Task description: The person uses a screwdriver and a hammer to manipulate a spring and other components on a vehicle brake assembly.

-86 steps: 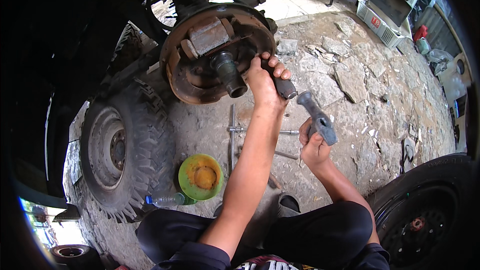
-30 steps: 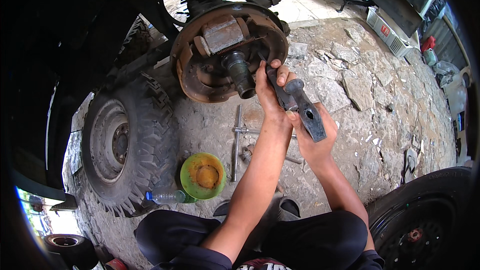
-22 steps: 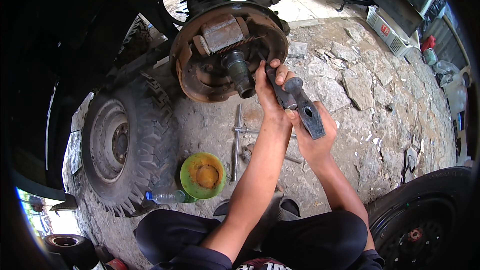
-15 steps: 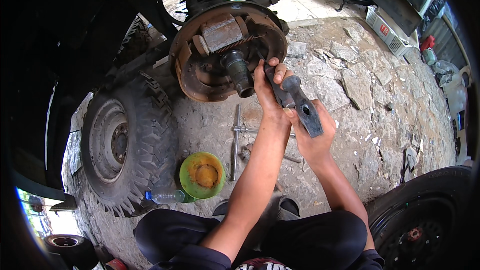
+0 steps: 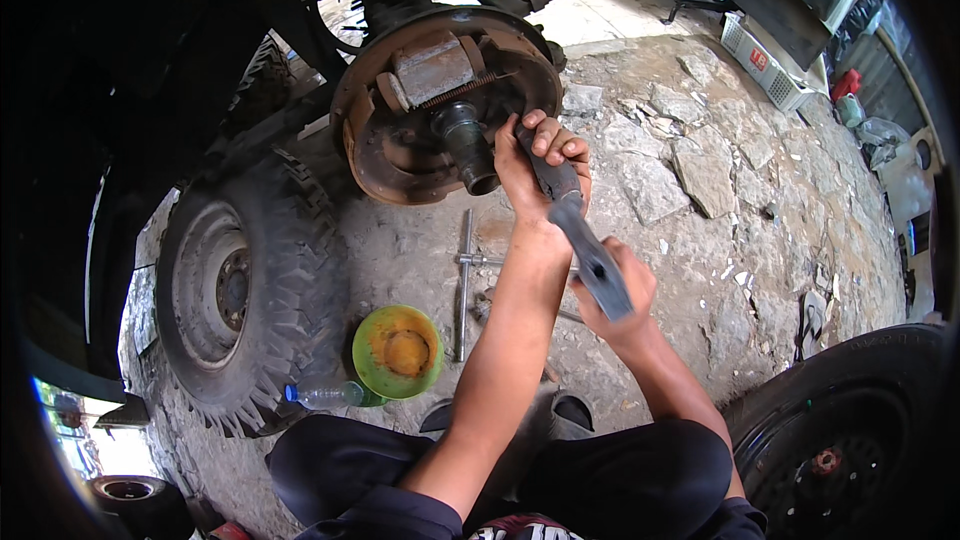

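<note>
My left hand (image 5: 518,185) is closed around a dark, flat metal bar that looks like a chisel (image 5: 552,176). The bar's far end points at the rusty drum brake assembly (image 5: 365,155), by the right side of its hub spindle (image 5: 463,145); its tip is hidden. In my right hand (image 5: 632,295) is a hammer (image 5: 590,255), its handle mostly covered by the fingers. The hammer's narrow face overlaps the near end of the bar in this view; whether they touch I cannot tell. A coil spring (image 5: 460,90) stretches across the brake assembly below a metal block.
A knobbly-treaded wheel (image 5: 235,290) stands left, another tyre (image 5: 850,420) lower right. On the rough stone ground are a green bowl (image 5: 372,380), a plastic bottle (image 5: 325,397) and a cross-shaped wrench (image 5: 466,285). A white crate (image 5: 775,75) sits far right.
The hammer head has moved down toward me, from beside the bar to its near end. My left hand keeps its grip on the bar. The whole view has shifted slightly.
</note>
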{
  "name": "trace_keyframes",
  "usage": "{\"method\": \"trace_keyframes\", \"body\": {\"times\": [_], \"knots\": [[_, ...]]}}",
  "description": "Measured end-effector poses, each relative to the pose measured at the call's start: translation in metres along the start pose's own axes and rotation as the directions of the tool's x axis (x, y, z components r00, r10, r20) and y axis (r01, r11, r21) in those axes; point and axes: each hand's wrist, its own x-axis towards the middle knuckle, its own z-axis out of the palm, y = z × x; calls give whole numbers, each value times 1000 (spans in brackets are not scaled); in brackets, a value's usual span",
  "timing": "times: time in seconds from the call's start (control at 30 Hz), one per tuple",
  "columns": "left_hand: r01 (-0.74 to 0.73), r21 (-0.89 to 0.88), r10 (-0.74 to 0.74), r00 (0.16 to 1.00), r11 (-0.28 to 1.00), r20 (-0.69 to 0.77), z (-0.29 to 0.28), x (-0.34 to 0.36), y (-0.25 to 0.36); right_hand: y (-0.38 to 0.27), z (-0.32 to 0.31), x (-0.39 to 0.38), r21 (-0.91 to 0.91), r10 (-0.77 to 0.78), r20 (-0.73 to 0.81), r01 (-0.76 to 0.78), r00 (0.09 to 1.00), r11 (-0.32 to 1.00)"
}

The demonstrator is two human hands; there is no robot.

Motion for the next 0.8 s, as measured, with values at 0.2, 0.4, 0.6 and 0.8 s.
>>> {"method": "trace_keyframes", "body": {"times": [0.2,0.4,0.6,0.8], "knots": [[21,-16,-20,999,1000,28,1,3,3,-1,0,-5,-125,114,-4,-114,993,986],[0,-13,0,1000,1000,4,2,3,0,-1,-6,-5,48,-80,-3,80,997,996],[9,3,-9,1000,1000,-25,1,2,-1,17,-1,-17,-19,-144,-146,143,979,990],[10,8,-10,1000,1000,-13,2,4,0,13,0,-9,-62,-88,-60,85,994,995]]}}
